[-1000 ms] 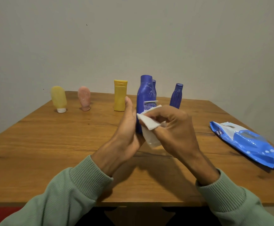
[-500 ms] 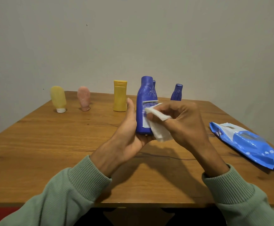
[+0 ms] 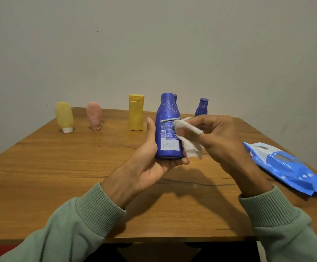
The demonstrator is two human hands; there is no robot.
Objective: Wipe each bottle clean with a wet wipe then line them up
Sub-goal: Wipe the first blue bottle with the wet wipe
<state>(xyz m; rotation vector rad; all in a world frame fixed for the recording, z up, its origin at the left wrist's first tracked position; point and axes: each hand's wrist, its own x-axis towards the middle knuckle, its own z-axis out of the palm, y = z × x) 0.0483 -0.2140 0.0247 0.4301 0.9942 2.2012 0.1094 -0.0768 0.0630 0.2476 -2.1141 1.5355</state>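
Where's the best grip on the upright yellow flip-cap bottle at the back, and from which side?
Probably mid-body, below the cap seam, on the yellow bottle: it stands upright with straight sides, so fingers can wrap it there. Come from the front-left; the pink tube stands well apart on that side, while the left hand holds the blue bottle to its right.

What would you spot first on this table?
The big blue bottle, held upright in the left hand while the right hand presses a white wipe to its side. Behind, a yellow tube, a pink tube and a yellow bottle stand in a row; a blue wipe pack lies at the right.
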